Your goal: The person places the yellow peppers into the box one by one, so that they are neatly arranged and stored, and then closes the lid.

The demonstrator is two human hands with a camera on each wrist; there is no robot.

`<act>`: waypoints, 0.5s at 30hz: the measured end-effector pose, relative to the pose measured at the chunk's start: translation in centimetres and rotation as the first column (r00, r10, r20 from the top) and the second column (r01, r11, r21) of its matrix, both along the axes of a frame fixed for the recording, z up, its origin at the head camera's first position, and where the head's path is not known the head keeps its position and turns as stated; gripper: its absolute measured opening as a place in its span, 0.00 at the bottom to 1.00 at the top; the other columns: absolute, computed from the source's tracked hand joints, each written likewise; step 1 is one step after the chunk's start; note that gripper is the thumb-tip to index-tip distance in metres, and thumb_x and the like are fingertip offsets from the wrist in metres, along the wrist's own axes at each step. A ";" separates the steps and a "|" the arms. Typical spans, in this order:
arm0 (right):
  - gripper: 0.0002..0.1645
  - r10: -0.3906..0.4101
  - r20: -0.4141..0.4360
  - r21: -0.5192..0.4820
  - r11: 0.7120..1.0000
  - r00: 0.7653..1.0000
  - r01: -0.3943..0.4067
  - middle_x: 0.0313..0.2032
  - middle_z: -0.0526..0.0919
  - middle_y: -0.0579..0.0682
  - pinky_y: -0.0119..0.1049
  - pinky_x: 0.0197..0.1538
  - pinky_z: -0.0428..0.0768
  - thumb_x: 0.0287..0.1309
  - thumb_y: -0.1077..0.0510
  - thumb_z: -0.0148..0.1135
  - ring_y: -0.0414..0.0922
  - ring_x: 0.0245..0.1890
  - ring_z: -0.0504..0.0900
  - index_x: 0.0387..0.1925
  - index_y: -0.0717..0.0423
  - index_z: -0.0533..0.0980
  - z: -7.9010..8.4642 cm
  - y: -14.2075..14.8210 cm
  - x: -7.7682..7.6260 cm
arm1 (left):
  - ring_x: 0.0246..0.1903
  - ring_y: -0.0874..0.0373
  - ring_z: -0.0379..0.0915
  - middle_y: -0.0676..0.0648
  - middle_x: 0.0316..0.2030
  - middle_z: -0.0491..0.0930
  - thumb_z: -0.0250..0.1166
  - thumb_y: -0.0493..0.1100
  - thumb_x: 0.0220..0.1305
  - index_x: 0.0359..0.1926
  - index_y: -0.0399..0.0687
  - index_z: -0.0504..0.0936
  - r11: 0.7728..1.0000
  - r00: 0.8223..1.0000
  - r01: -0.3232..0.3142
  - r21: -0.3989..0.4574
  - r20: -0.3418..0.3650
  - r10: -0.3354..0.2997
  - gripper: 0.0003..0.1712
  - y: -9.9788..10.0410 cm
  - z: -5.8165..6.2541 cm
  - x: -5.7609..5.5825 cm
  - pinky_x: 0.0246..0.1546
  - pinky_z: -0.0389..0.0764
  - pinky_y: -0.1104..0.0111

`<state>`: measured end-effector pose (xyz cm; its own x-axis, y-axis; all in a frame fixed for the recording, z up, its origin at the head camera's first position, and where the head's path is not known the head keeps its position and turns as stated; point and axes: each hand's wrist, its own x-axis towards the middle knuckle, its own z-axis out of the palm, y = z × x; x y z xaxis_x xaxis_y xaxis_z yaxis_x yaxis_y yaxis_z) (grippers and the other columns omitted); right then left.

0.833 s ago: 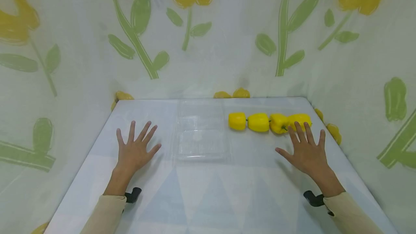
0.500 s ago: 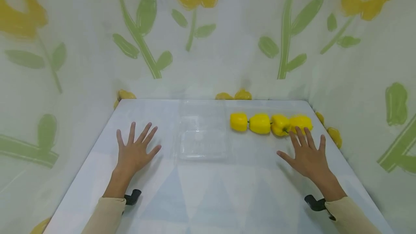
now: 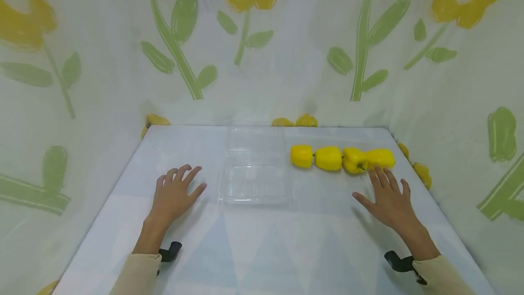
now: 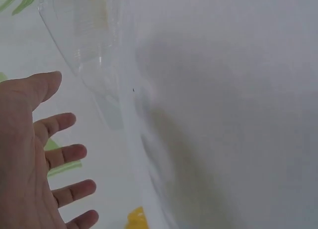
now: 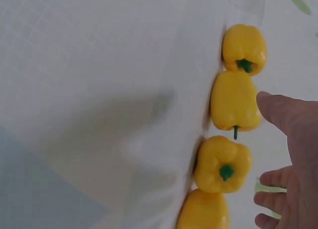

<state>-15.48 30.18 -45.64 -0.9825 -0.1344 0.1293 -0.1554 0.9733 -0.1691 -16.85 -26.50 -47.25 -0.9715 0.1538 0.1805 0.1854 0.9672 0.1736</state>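
A clear plastic clamshell box [image 3: 255, 185] lies unfolded at the middle of the table, its lid half toward the back. Right of it several yellow bell peppers [image 3: 328, 158] with green stems lie in a row. My left hand [image 3: 171, 198], fingers spread and a little bent, hovers left of the box and holds nothing. On the other side my right hand [image 3: 390, 204] hovers just in front of the rightmost pepper [image 3: 380, 158], fingers spread. The right wrist view shows its thumb overlapping a pepper [image 5: 236, 101]; contact cannot be told.
The white table [image 3: 286, 249] has pale blue triangles on its cover. A curtain [image 3: 294, 49] with yellow flowers and green leaves encloses its back and sides. Black wrist mounts [image 3: 399, 262] stick out at both sleeves.
My left fingers have bent from straight, and that hand has shifted slightly right and nearer. The right hand has lowered a little toward me, its fingers relaxing. Peppers and box stay put.
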 end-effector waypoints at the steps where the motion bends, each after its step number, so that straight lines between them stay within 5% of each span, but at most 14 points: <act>1: 0.58 -0.003 0.000 -0.008 1.000 1.000 0.003 0.73 0.53 0.70 0.74 0.64 0.40 0.64 0.27 0.54 0.67 0.71 0.47 0.75 0.67 0.53 -0.2 -0.1 0.0 | 0.65 0.35 0.56 0.41 0.69 0.64 0.50 0.68 0.72 0.73 0.54 0.67 1.000 1.000 -0.001 0.015 0.003 0.001 0.38 0.1 -0.1 0.0 0.60 0.57 0.36; 6: 0.57 -0.028 -0.007 -0.050 0.998 1.000 0.027 0.70 0.57 0.73 0.74 0.59 0.50 0.63 0.30 0.58 0.71 0.67 0.53 0.74 0.68 0.55 -0.8 -0.2 0.1 | 0.64 0.36 0.60 0.43 0.71 0.61 0.52 0.65 0.73 0.75 0.55 0.64 0.988 0.998 0.041 0.150 0.036 -0.047 0.36 0.7 -0.3 -0.2 0.57 0.66 0.37; 15: 0.50 -0.113 -0.057 -0.115 0.988 0.992 0.106 0.66 0.61 0.75 0.73 0.52 0.56 0.64 0.35 0.60 0.73 0.62 0.56 0.69 0.71 0.60 -0.9 1.0 -1.5 | 0.70 0.41 0.54 0.49 0.75 0.57 0.52 0.65 0.73 0.76 0.66 0.60 0.902 0.988 0.093 0.422 0.077 -0.137 0.35 2.5 -0.7 -1.2 0.63 0.61 0.38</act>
<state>-16.98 31.23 -46.52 -0.9799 -0.0076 0.1992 -0.0624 0.9607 -0.2705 -18.07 -24.01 -47.98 -0.9681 0.1982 0.1533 0.2505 0.7758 0.5792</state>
